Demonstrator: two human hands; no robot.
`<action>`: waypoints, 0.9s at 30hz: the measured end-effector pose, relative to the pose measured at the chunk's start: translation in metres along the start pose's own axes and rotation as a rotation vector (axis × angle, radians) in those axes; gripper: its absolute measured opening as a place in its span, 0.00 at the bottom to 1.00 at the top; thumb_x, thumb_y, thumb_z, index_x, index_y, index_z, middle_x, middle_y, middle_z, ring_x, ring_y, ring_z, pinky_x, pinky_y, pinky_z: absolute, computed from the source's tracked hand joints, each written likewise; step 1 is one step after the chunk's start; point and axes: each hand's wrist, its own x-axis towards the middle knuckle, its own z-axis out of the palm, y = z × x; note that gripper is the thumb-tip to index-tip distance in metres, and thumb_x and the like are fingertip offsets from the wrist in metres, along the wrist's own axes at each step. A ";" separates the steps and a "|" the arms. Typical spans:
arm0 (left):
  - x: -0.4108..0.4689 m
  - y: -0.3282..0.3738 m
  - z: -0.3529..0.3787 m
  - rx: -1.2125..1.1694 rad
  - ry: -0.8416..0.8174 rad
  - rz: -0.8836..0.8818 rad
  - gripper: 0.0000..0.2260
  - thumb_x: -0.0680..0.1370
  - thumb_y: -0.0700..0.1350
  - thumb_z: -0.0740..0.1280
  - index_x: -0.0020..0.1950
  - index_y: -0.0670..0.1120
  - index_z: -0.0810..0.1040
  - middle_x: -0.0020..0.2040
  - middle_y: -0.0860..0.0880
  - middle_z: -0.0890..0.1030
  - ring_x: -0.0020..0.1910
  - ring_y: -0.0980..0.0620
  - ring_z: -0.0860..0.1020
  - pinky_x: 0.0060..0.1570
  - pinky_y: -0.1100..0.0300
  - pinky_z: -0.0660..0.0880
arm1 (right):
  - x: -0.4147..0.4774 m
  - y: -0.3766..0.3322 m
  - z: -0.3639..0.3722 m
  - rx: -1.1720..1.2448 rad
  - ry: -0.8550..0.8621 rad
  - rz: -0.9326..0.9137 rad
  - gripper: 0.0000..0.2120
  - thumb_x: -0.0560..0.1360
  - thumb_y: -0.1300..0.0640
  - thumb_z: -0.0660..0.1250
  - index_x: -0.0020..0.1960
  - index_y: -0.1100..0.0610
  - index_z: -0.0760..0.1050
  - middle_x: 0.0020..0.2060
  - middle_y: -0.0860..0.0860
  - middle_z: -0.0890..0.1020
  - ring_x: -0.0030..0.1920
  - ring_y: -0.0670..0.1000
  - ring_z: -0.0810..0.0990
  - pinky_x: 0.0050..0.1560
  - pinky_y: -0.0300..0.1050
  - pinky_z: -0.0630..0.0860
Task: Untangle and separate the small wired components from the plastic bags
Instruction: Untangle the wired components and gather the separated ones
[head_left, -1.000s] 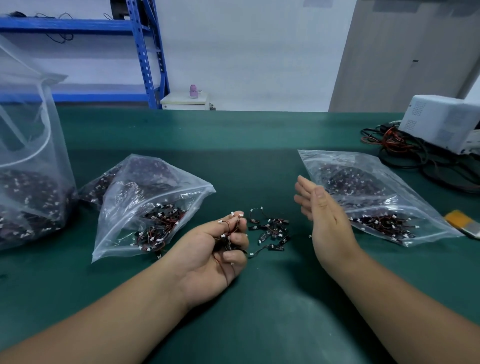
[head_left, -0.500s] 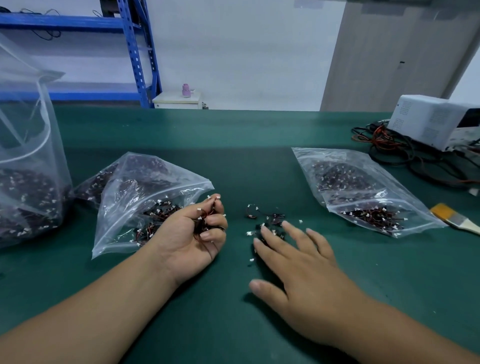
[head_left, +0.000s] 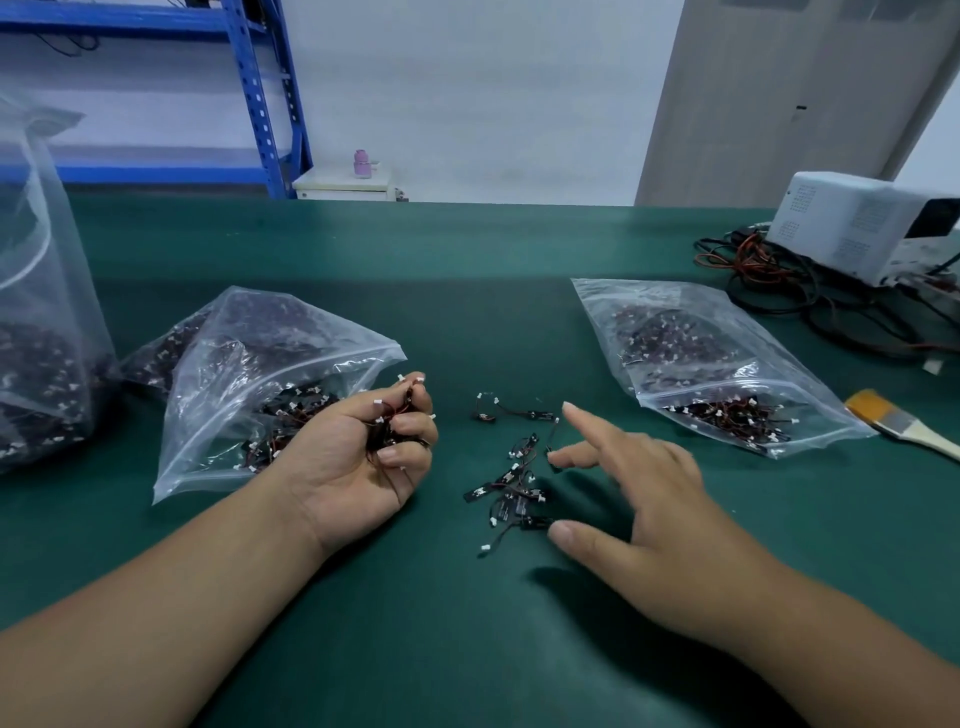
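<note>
Centrally, left hand (head_left: 363, 457) palm-up on desk (head_left: 493, 291), fingers curled round bundle of wired components (head_left: 397, 415). Right hand (head_left: 649, 514) spread over loose components (head_left: 511, 480). Bags: left plastic bag (head_left: 249, 374) toward left edge, right plastic bag (head_left: 696, 358) toward right edge.

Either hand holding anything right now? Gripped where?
Left hand grips a tangled clump of wired components, fingers curled round its bulk. Right hand holds nothing, open over loose components.

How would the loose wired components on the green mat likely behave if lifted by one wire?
Probably floppy: the loose components have thin, curling wires. Likely to snag neighbours: several overlap. Seemingly light: the left hand holds a whole clump.
</note>
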 end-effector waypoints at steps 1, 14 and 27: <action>0.000 0.000 0.000 0.000 0.000 -0.001 0.06 0.73 0.38 0.67 0.47 0.47 0.76 0.39 0.52 0.76 0.28 0.58 0.68 0.19 0.69 0.61 | 0.001 0.004 -0.002 0.027 -0.029 -0.019 0.39 0.67 0.30 0.59 0.73 0.25 0.46 0.63 0.23 0.69 0.68 0.28 0.53 0.70 0.34 0.48; 0.001 0.000 0.000 0.016 -0.006 -0.012 0.07 0.71 0.38 0.68 0.47 0.46 0.77 0.39 0.52 0.76 0.28 0.58 0.69 0.19 0.68 0.62 | -0.002 -0.001 0.001 0.044 0.067 -0.159 0.34 0.70 0.42 0.64 0.75 0.35 0.58 0.56 0.31 0.78 0.63 0.42 0.71 0.71 0.41 0.55; -0.001 -0.001 0.002 0.027 -0.013 -0.006 0.10 0.67 0.37 0.71 0.47 0.46 0.77 0.39 0.51 0.76 0.28 0.58 0.69 0.19 0.69 0.62 | -0.002 -0.005 0.007 -0.018 -0.005 -0.125 0.36 0.70 0.37 0.62 0.76 0.34 0.54 0.60 0.28 0.75 0.67 0.42 0.66 0.72 0.40 0.54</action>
